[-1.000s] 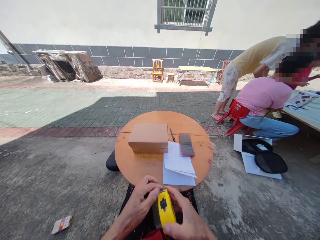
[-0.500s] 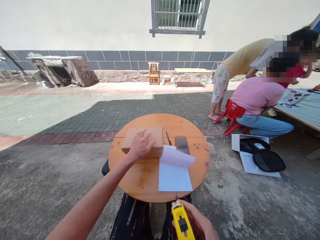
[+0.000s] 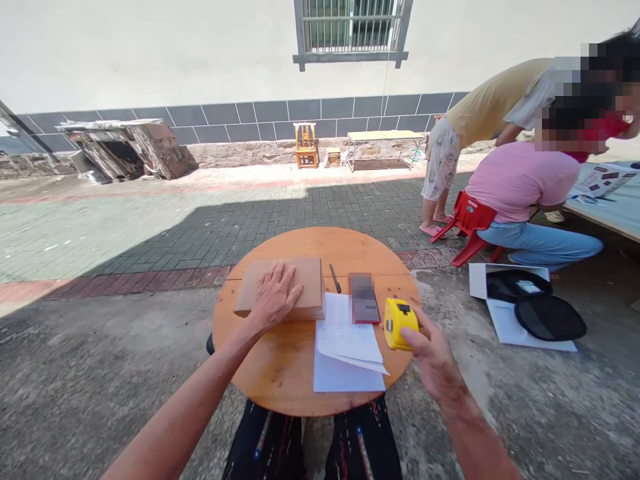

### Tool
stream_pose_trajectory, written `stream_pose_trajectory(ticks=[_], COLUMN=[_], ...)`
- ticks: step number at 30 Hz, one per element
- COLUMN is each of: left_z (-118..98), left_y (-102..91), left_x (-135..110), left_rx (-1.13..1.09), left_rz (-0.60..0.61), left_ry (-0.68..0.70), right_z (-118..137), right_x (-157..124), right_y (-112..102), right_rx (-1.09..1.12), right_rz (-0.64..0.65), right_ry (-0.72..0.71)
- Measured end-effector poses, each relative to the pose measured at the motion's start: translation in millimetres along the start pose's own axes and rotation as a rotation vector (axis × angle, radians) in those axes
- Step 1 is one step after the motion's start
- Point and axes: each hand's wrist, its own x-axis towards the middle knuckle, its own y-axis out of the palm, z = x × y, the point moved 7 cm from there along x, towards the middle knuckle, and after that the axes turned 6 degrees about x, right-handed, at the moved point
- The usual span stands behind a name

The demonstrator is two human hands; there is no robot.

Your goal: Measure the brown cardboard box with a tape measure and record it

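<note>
Round wooden table (image 3: 270, 377) sits smack in the lower middle of the frame, orange-brown and smooth, with dark knots and a seam running across the boards. Left of its centre there's a plain brown cardboard box (image 3: 309, 280), flat-topped and matte with crisp edges. Just right of that lie a skinny dark pen (image 3: 335, 279), a flat dark slab (image 3: 369, 311) with a red edge (part of it's blurred out), and some thin white paper sheets (image 3: 350, 343) with their lower corners curling up.

The yellow tape measure (image 3: 400, 325) is right of centre, over the table's right rim from where I'm standing: chunky rounded case, black bit on top, shiny metal bit on the near side. Right hand (image 3: 431, 347) has it gripped, thumb pressed on the near side, fingers wrapped behind, forearm angling up from the lower right corner. Can't tell if the case touches the wood.

Left arm stretches up from the lower left, and the left hand (image 3: 276, 293) lies palm down on the cardboard, fingers loosely spread and pointing away, nothing clenched.

Rough grey concrete (image 3: 150, 360) all around.
</note>
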Motion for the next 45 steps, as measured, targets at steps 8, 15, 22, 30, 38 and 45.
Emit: stream_pose_trajectory(ticks=[8, 15, 22, 30, 38, 45], left_z=[-24.1, 4.6, 12.3, -0.8, 1.0, 86.5], left_y=[-18.3, -60.1, -53.0, -62.8, -75.2, -40.6], left_x=[-87.0, -88.7, -10.0, -111.3, -129.9, -118.5], left_rx=[0.007, 0.034, 0.071, 0.082, -0.069, -0.703], left_rz=[-0.333, -0.506, -0.198, -0.379, -0.306, -0.086], left_ry=[0.048, -0.019, 0.022, 0.100, 0.090, -0.632], right_z=[-96.6, -107.2, -108.1, -105.8, -112.7, -106.5], right_x=[9.9, 8.7, 9.0, 5.0, 6.8, 9.4], right_y=[31.9, 26.4, 28.8, 27.6, 23.1, 21.1], right_rx=[-0.013, 0.011, -0.044, 0.007, 0.068, 0.175], right_rz=[0.093, 0.081, 0.082, 0.107, 0.133, 0.133], right_ry=[0.261, 0.275, 0.239, 0.208, 0.201, 0.268])
